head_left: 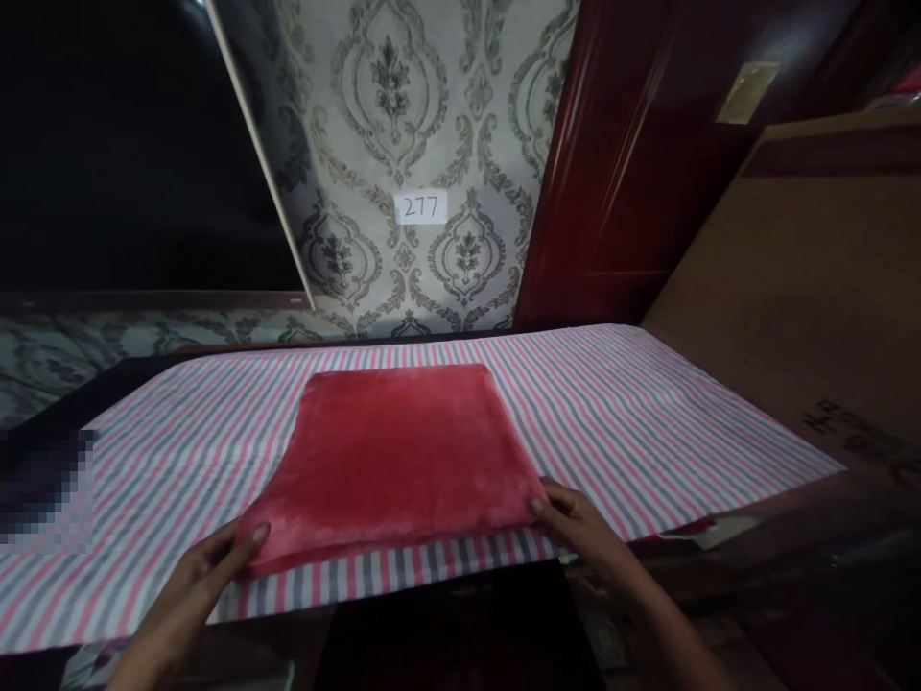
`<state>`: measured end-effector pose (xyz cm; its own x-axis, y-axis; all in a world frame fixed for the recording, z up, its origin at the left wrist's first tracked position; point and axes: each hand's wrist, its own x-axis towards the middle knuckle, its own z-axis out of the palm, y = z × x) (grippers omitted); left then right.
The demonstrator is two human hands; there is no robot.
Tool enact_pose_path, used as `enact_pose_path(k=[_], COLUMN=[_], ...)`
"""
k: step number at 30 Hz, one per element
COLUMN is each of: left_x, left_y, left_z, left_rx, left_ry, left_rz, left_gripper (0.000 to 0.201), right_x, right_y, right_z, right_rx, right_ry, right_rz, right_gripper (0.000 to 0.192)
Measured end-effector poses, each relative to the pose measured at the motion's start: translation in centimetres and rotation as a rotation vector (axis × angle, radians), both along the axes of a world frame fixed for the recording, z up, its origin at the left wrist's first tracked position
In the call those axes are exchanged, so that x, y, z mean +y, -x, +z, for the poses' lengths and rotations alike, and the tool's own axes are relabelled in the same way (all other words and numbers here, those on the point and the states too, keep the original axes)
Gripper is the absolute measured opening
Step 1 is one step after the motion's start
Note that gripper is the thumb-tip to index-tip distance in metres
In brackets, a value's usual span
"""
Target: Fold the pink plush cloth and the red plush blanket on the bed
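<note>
Left hand (216,561) pinches the near left corner of the folded red plush towel (395,461), thumb on top, fingers tucked beneath. Right hand (576,523) holds the near right corner the same way, thumb on the nap.

Towel lies flat and square, centred on the pink, grey and white striped cloth (648,422) that covers the table. Judgement: light, soft, limp; pile looks velvety and may slide on the cloth. Folded layers could splay if lifted by one corner, so the two near corners are the sound hold.

Near edge of towel sits close to the table's front edge. Open striped surface to left and right; patterned wallpaper (403,115) with a white "277" label (421,207) behind; a dark red door (633,163) at far right.
</note>
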<state>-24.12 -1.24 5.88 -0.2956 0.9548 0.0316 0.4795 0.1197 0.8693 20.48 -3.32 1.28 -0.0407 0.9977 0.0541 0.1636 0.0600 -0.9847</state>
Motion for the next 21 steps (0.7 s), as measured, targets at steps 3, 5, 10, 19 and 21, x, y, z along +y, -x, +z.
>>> enact_pose_path(k=[3,5,10,19,21], left_x=[1.4,2.8,7.5,17.7,19.4], left_y=[-0.4,-0.9,-2.5,-4.3,-5.0], left_z=[1.5,2.7,4.5,6.0,6.1], left_rx=[-0.042,-0.054,-0.179,-0.336,-0.284], left_ry=[0.006,0.036,0.306,0.287,0.260], left_rz=[0.049,0.008,-0.154,0.021,0.067], left_gripper=[0.064,0.068,0.062,0.025,0.026], right_x=[1.9,3.6,8.8,19.1,20.9], right_y=[-0.7,-0.7,0.2,3.1,3.9], right_z=[0.7,1.7,4.1,5.0,4.9], right_rx=[-0.024,0.012,0.241,0.296,0.287], right_ry=[-0.068,0.015,0.251,0.358,0.340], right_rz=[-0.135,-0.148,-0.040,-0.162,-0.243], right_gripper=[0.050,0.054,0.044,0.030,0.033])
